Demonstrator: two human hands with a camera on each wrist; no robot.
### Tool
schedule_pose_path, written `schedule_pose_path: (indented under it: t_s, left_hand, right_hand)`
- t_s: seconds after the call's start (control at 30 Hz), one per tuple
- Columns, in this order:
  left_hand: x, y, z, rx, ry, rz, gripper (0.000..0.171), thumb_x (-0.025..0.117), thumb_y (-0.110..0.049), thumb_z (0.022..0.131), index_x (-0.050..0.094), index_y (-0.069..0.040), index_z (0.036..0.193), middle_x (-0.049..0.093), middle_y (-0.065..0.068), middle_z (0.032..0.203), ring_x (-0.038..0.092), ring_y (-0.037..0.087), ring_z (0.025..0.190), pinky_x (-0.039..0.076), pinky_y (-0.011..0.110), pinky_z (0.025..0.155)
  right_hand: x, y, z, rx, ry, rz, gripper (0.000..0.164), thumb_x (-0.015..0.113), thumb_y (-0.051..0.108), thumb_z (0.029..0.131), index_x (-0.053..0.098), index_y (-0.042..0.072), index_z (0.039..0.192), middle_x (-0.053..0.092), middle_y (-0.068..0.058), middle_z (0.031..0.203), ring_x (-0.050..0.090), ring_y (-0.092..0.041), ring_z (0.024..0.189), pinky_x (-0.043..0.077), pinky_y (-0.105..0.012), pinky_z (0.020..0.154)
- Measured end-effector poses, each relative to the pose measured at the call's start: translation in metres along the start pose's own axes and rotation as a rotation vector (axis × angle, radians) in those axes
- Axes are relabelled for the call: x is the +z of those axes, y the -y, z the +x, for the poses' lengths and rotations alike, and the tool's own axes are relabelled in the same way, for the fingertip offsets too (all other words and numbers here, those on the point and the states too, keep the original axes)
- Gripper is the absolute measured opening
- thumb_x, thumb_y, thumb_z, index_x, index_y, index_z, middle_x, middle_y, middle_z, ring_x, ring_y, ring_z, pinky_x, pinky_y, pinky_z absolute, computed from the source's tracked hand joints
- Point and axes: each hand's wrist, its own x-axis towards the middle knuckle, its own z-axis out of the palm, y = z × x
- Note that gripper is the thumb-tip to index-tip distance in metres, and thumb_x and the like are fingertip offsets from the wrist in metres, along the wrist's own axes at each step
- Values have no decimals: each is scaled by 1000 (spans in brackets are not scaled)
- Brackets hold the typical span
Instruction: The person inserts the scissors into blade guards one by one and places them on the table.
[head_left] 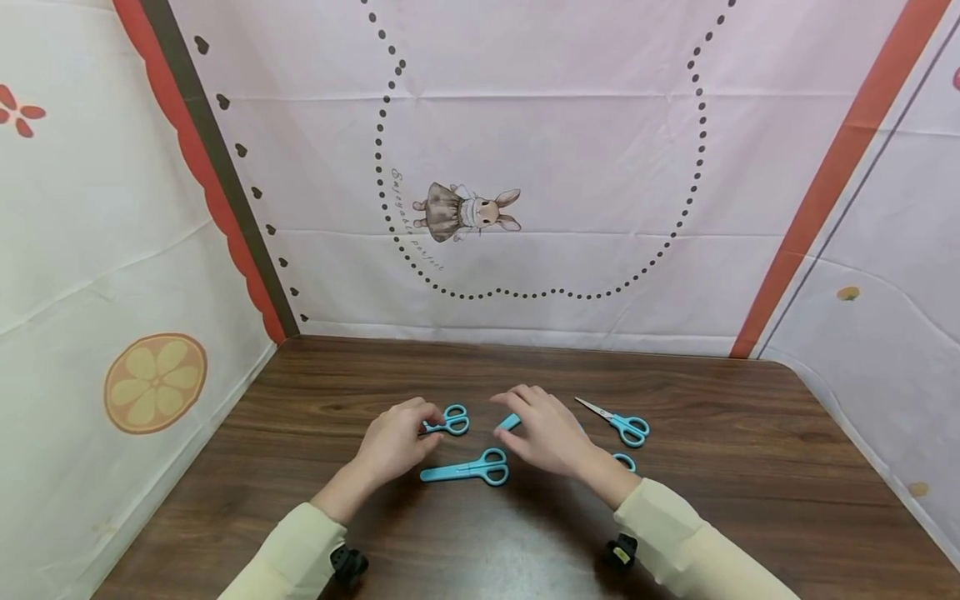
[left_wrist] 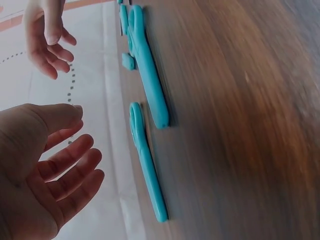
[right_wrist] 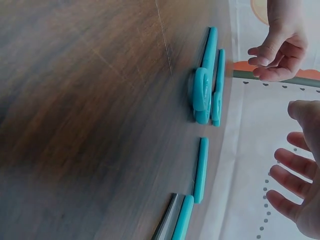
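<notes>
My left hand point(head_left: 397, 439) hovers over the table by a turquoise pair of scissors point(head_left: 448, 424), its fingers hiding the blade end. Nearer me lies a second turquoise pair of scissors point(head_left: 453, 472) with its blades in a cover. In the left wrist view both pairs lie apart from my left hand point(left_wrist: 42, 175), whose fingers are loosely bent around nothing. My right hand point(head_left: 549, 429) is above a loose turquoise blade cover point(head_left: 509, 422), touching nothing in the right wrist view. Right of it lie bare-bladed scissors point(head_left: 619, 423). Another scissors handle point(head_left: 627, 459) shows beside my right forearm, the rest hidden.
The brown wooden table point(head_left: 697, 400) meets a printed cloth point(head_left: 555, 250) at the back and both sides. A black wrist camera point(head_left: 348, 565) sits under my left sleeve, another wrist camera point(head_left: 621, 552) under the right. In the right wrist view a bare blade point(right_wrist: 168, 212) points up the frame.
</notes>
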Motion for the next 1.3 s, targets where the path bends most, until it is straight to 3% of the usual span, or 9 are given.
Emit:
schedule_pose_path:
  t_s: [0.47, 0.6, 1.03, 1.3]
  left_hand:
    - [9, -15, 6, 26, -4, -56, 12, 75, -23, 76, 68, -21, 86, 59, -14, 85, 57, 4, 71, 44, 22, 58]
    - [11, -17, 9, 25, -4, -75, 12, 74, -22, 76, 68, -19, 86, 61, -10, 85, 58, 7, 71, 43, 22, 57]
    - [16, -21, 19, 21, 4, -83, 12, 71, -21, 79, 68, -18, 90, 62, -4, 87, 59, 9, 74, 44, 25, 59]
    - [22, -22, 28, 19, 10, -75, 12, 72, -24, 79, 67, -20, 90, 60, -8, 85, 59, 11, 74, 44, 24, 59]
  right_hand:
    - [-22, -10, -16, 79, -18, 30, 49, 66, 36, 83, 52, 22, 128, 55, 4, 116, 54, -17, 103, 47, -36, 80]
    - [-25, -13, -21, 98, -20, 40, 50, 66, 37, 83, 51, 24, 129, 54, 3, 118, 53, -17, 107, 47, -38, 82]
    - [-30, -25, -35, 145, -50, 61, 53, 67, 33, 83, 49, 20, 131, 55, 0, 116, 53, -19, 106, 47, -38, 80]
    - [-36, -35, -40, 195, -57, 59, 54, 67, 32, 83, 48, 18, 132, 54, 0, 119, 52, -21, 108, 47, -39, 80]
